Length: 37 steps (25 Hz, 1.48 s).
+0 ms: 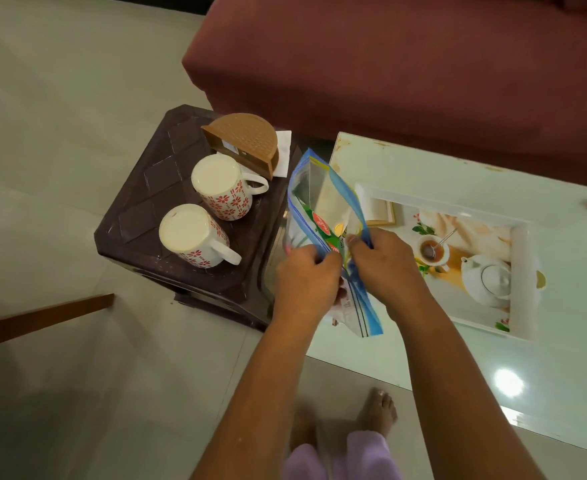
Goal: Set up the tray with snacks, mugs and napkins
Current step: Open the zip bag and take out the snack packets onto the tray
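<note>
At the centre of the frame a clear zip bag [323, 202] with blue edges, snack packets inside, hangs over the near left corner of the glass surface [423, 161]. The left hand [306, 282] grips its left lip and the right hand [385, 265] pinches the right one. Right of it lies the printed tray [522, 282]. At centre left, a brown stool [153, 188] carries two upturned mugs [224, 188] [195, 237], a napkin holder [243, 140] and a napkin [283, 150].

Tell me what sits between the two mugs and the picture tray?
The head view shows a blue-edged zip bag of snacks there, held up at the glass table's edge, beside the stool.
</note>
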{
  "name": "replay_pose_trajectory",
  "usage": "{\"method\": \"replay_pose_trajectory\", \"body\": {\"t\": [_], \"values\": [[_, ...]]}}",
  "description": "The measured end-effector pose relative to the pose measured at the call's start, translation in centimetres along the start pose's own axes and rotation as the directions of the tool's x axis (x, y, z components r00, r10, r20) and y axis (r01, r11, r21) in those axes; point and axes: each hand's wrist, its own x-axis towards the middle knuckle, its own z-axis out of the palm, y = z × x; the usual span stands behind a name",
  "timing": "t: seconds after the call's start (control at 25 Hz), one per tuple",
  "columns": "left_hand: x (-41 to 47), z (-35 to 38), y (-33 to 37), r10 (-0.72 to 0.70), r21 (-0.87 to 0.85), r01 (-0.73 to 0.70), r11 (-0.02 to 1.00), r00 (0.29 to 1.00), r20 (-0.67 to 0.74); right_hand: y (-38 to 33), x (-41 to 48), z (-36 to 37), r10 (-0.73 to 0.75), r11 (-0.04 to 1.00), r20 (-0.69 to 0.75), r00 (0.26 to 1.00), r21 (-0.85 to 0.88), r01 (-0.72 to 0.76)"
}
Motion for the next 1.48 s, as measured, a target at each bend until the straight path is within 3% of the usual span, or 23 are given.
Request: {"method": "replay_pose_trajectory", "body": {"t": [0.16,0.24,0.36,0.44,0.6,0.72,0.84,0.88,0.96,1.0,1.04,1.12,1.16,1.24,1.36,1.48], "values": [[1.1,-1.9,0.0,0.080,-0.035,-0.089,0.995,0.977,-0.197,1.7,0.4,-2.4,0.220,0.965,-0.158,0.963,0.181,-0.190],[1.1,-2.4,-0.2,0.087,-0.068,-0.102,0.992,0.977,-0.196,1.3,0.1,-3.0,0.300,0.915,-0.047,0.953,0.295,-0.274],[0.7,-1.3,0.0,0.091,-0.112,-0.114,0.987,0.976,-0.199,0.1,-0.3,-2.0,0.332,0.916,0.241,0.912,0.148,-0.373],[0.6,-0.7,0.0,0.106,-0.108,-0.134,0.985,0.967,-0.234,-0.2,-0.5,-1.6,0.325,0.932,0.294,0.899,0.061,-0.357],[1.1,-1.8,-0.9,0.119,-0.056,-0.145,0.988,0.936,-0.331,0.8,0.0,-3.1,0.268,0.960,0.084,0.960,0.064,-0.274],[1.1,-2.3,-0.9,0.124,-0.038,-0.146,0.989,0.928,-0.351,1.1,-0.4,-3.9,0.290,0.957,0.002,0.957,0.028,-0.290],[1.1,-3.0,-0.8,0.186,0.004,-0.193,0.981,0.942,-0.278,1.0,-1.8,-3.8,0.112,0.944,-0.190,0.975,-0.286,-0.164],[1.1,-3.3,-0.8,0.221,0.030,-0.219,0.975,0.949,-0.225,0.6,-2.2,-3.8,-0.050,0.932,-0.289,0.956,-0.358,-0.059],[1.1,-3.7,-0.6,0.270,0.075,-0.261,0.962,0.953,-0.140,-0.5,-2.5,-3.5,-0.385,0.892,-0.377,0.842,-0.385,0.235],[1.1,-3.8,-0.4,0.272,0.064,-0.266,0.962,0.956,-0.113,-1.0,-2.3,-3.0,-0.473,0.862,-0.345,0.811,-0.373,0.344],[1.1,-3.7,-0.2,0.265,0.040,-0.263,0.964,0.960,-0.093,-1.4,-1.7,-2.4,-0.494,0.850,-0.264,0.828,-0.348,0.396],[1.1,-3.5,0.0,0.273,0.010,-0.272,0.962,0.960,-0.066,-1.2,-0.2,-0.9,-0.408,0.853,0.010,0.913,-0.353,0.385],[1.0,-3.4,0.0,0.280,0.012,-0.280,0.960,0.959,-0.051,-0.9,0.4,-0.2,-0.351,0.833,0.179,0.919,-0.388,0.393],[0.9,-3.3,-0.2,0.283,0.012,-0.283,0.959,0.959,-0.025,0.2,1.1,1.3,-0.265,0.756,0.446,0.855,-0.455,0.471],[0.8,-3.0,-0.8,0.274,0.003,-0.274,0.962,0.962,0.010,2.1,1.6,3.2,-0.249,0.651,0.540,0.804,-0.521,0.552],[0.7,-2.8,-1.1,0.278,-0.018,-0.278,0.961,0.960,0.020,3.0,1.4,3.5,-0.323,0.706,0.460,0.827,-0.465,0.534]]}}
